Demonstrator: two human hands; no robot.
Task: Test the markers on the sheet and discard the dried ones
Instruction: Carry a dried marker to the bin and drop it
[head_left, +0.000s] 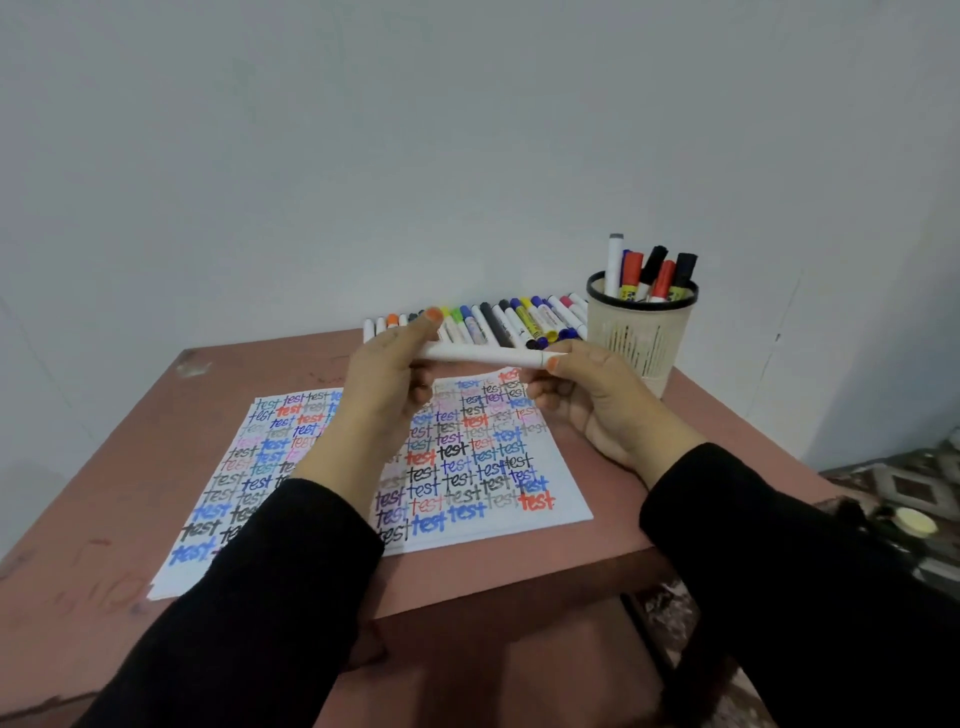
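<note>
Your left hand (384, 384) has its thumb and fingers curled round the left end of a white marker (483, 355). Your right hand (587, 400) pinches the right end, with the thumb on the near side of the barrel and the other fingers folded below it. Both thumbnails are painted orange. The marker runs almost level between the two hands, dipping a little to the right, and is held in the air over the far part of the sheet (467, 467). A thin seam crosses the barrel close to your right thumb. Your fingers cover both ends, so you cannot tell the ink colour or whether the cap is seated.

Black sleeves (291, 597) cover both your forearms up to the wrists.

The sheet lies flat on the reddish-brown table (156, 415), turned slightly, and is filled with rows of the word "test" in blue, black, red, grey and purple. Your left arm hides part of it.

Along the far edge of the table, near the wall (363, 156), a row of markers (498, 325) lies side by side, with caps of many colours. Just right of that row, at the far right corner, a beige mesh holder (641, 338) with a black rim stands upright. It holds several upright markers (654, 273) with red, black and grey caps.
</note>
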